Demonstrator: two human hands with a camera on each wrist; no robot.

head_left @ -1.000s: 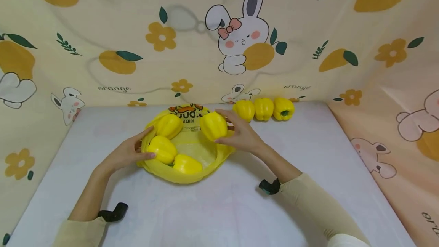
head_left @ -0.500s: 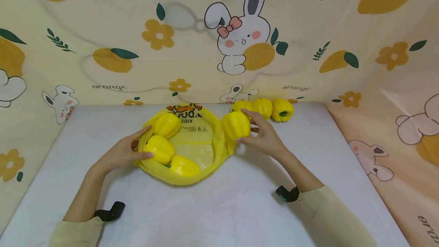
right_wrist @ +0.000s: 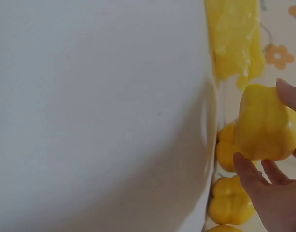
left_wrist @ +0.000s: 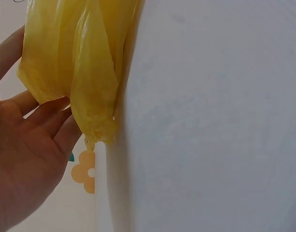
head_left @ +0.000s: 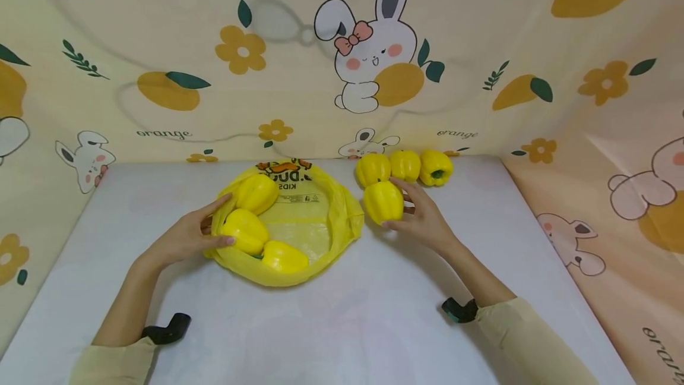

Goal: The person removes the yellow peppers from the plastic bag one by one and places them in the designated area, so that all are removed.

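An open yellow plastic bag (head_left: 301, 235) lies on the table with its rim spread in a ring. Three yellow bell peppers (head_left: 244, 232) rest inside along its left and front. My left hand (head_left: 181, 239) holds the bag's left side, thumb over the rim beside a pepper; in the left wrist view its fingers spread behind the yellow plastic (left_wrist: 51, 53). To the right of the bag, my right hand (head_left: 426, 218) grips another yellow bell pepper (head_left: 383, 202) between thumb and fingers. The right wrist view shows that pepper (right_wrist: 265, 123) raised beside the fingertips.
A row of three yellow bell peppers (head_left: 405, 166) stands at the table's back edge, just behind the held one. The white table (head_left: 320, 331) is bounded behind and at the sides by a printed cloth (head_left: 299, 88) with rabbits and oranges.
My right hand has carried its pepper from over the bag's right part out to the right, in front of the row of peppers. My left hand has stayed on the bag's left side.
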